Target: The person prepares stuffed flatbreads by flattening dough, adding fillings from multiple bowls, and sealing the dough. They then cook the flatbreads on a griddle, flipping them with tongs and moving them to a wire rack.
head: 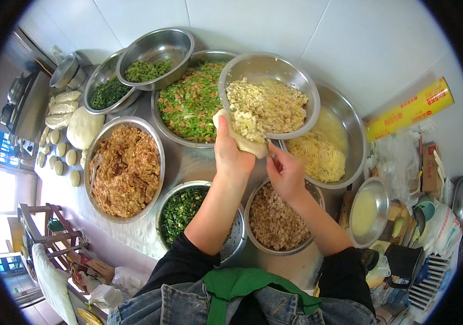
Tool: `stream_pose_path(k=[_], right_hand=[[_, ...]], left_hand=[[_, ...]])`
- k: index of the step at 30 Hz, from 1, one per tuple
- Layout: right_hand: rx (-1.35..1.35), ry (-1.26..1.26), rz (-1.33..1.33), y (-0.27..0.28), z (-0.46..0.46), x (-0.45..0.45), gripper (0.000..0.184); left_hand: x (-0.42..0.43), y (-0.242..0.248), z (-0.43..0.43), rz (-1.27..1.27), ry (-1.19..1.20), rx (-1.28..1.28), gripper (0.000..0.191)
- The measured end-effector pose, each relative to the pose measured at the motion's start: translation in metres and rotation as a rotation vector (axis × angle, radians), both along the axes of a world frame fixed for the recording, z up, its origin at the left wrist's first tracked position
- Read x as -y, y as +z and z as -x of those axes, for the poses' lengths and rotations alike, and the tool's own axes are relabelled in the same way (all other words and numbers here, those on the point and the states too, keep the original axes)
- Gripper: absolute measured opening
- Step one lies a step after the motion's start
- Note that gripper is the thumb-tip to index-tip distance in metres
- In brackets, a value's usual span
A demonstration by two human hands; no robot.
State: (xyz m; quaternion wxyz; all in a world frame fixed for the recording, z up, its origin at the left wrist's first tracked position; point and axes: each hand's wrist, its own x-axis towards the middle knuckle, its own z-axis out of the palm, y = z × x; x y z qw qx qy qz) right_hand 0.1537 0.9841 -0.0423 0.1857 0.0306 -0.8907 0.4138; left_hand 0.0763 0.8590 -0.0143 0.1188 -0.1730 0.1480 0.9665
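My left hand (231,154) holds a piece of flattened dough (251,145) in its palm, at the near rim of a steel bowl of pale chopped filling (286,97). A heap of the same pale filling (248,125) rests on the dough. My right hand (285,170) pinches a thin utensil, mostly hidden by the fingers, against the dough's right end. Below the right hand stands a bowl of brown crumbly filling (276,223). Left of the hands is a basin of chopped greens with pink bits (191,101).
Around stand bowls of minced meat (128,170) with a spoon, dark greens (180,211), shredded yellow strands (321,158) and pale liquid (363,213). Dough pieces (71,157) and a large dough lump (85,128) lie left. A yellow film roll (410,109) leans at the wall.
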Motion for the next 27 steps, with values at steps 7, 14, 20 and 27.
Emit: stream_pose_path(k=[7, 14, 20, 27], right_hand=[[-0.257, 0.194, -0.388, -0.012, 0.003, 0.001, 0.040], [0.111, -0.120, -0.208, 0.030, 0.066, -0.034, 0.034], [0.336, 0.085, 0.196, 0.019, 0.062, -0.031, 0.032], [0.340, 0.127, 0.259, 0.017, 0.045, -0.024, 0.032]], left_hand=[[0.022, -0.017, 0.010, -0.041, -0.088, 0.062, 0.053], [0.031, -0.031, 0.012, -0.131, -0.136, 0.078, 0.055], [0.032, -0.027, 0.010, -0.107, -0.149, -0.013, 0.055], [0.037, -0.018, 0.013, -0.043, -0.201, -0.059, 0.054]])
